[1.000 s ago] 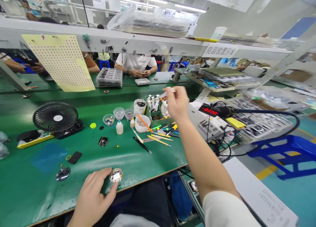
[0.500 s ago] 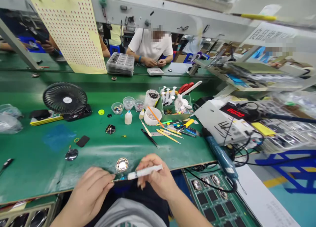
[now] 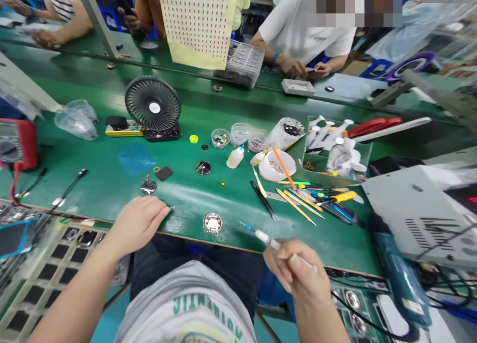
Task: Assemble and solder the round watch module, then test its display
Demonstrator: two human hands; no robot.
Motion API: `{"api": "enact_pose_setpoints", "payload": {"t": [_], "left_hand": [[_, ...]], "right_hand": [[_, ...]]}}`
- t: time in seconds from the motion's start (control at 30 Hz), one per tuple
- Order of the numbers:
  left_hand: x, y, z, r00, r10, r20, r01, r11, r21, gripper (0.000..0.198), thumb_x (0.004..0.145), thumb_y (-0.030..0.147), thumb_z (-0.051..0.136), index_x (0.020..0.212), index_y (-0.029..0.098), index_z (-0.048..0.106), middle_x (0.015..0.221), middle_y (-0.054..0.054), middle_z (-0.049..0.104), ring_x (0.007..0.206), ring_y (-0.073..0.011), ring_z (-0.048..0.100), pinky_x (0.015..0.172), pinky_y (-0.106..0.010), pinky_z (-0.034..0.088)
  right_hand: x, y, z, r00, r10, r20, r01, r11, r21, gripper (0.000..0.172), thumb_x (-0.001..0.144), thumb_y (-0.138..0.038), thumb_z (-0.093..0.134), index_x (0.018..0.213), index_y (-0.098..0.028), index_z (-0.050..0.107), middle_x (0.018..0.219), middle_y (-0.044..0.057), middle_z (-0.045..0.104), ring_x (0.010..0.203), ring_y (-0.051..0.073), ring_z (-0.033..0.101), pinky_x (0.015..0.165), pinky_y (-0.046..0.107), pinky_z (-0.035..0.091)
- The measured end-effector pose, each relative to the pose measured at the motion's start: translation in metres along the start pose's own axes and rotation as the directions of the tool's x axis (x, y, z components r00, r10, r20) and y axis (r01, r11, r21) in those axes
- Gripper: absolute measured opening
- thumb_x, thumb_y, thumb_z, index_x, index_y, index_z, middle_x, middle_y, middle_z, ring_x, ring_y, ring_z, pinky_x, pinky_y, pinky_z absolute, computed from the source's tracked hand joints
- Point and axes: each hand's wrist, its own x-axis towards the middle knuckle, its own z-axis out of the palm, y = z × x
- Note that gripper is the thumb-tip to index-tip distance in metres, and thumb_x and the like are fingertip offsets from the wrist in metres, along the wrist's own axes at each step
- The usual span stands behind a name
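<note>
Right-hand fingers (image 3: 288, 258) pinch a slim syringe (image 3: 266, 239), while the left hand (image 3: 137, 223), fingers loosely together, has moved away from the round metal part (image 3: 212, 223), now lying alone on the green mat (image 3: 238, 236).

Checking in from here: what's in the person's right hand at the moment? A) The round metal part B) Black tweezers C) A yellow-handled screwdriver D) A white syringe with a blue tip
D. The right hand pinches the white syringe with a blue tip between its fingers.
</note>
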Motion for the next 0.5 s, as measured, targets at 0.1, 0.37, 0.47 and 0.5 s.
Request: {"api": "enact_pose_setpoints", "payload": {"t": [0.1, 0.37, 0.47, 0.5], "left_hand": [[-0.001, -0.013, 0.007, 0.995, 0.016, -0.1, 0.007, 0.976, 0.219, 0.02, 0.105, 0.031, 0.053, 0.1, 0.02, 0.07, 0.092, -0.006, 0.07, 0.085, -0.0234, 0.064, 0.077, -0.037, 0.047], [0.009, 0.043, 0.038, 0.984, 0.094, -0.152, -0.086, 0.995, 0.058, 0.033, 0.099, 0.034, 0.067, 0.127, 0.016, 0.064, 0.119, -0.012, 0.073, 0.105, -0.0275, 0.066, 0.089, -0.042, 0.051], [0.017, 0.058, 0.048, 0.986, 0.128, -0.104, -0.128, 0.992, 0.009, 0.035, 0.099, 0.038, 0.068, 0.126, 0.017, 0.065, 0.125, -0.01, 0.075, 0.109, -0.0286, 0.064, 0.092, -0.043, 0.049], [0.018, 0.061, 0.05, 0.986, 0.137, -0.099, -0.137, 0.991, 0.01, 0.034, 0.099, 0.038, 0.069, 0.125, 0.017, 0.066, 0.126, -0.009, 0.076, 0.108, -0.0286, 0.064, 0.091, -0.043, 0.049]], "right_hand": [[0.008, -0.002, -0.004, 0.994, 0.108, 0.004, -0.108, 0.994, 0.007, 0.039, 0.086, -0.059, 0.076, 0.104, -0.024, 0.078, 0.062, -0.001, 0.058, 0.043, 0.012, 0.048, 0.043, 0.024, 0.036], [0.016, 0.012, 0.015, 0.975, 0.111, -0.194, -0.132, 0.986, -0.102, 0.051, 0.095, -0.06, 0.061, 0.073, -0.016, 0.077, 0.044, -0.001, 0.051, 0.037, 0.012, 0.042, 0.039, 0.024, 0.029], [0.018, 0.012, 0.018, 0.965, 0.14, -0.222, -0.174, 0.975, -0.139, 0.054, 0.097, -0.06, 0.057, 0.071, -0.016, 0.074, 0.041, -0.002, 0.048, 0.035, 0.011, 0.04, 0.038, 0.024, 0.028], [0.018, 0.012, 0.018, 0.964, 0.151, -0.221, -0.186, 0.971, -0.151, 0.055, 0.097, -0.061, 0.056, 0.07, -0.016, 0.074, 0.04, -0.003, 0.047, 0.034, 0.011, 0.039, 0.038, 0.024, 0.028]]}}
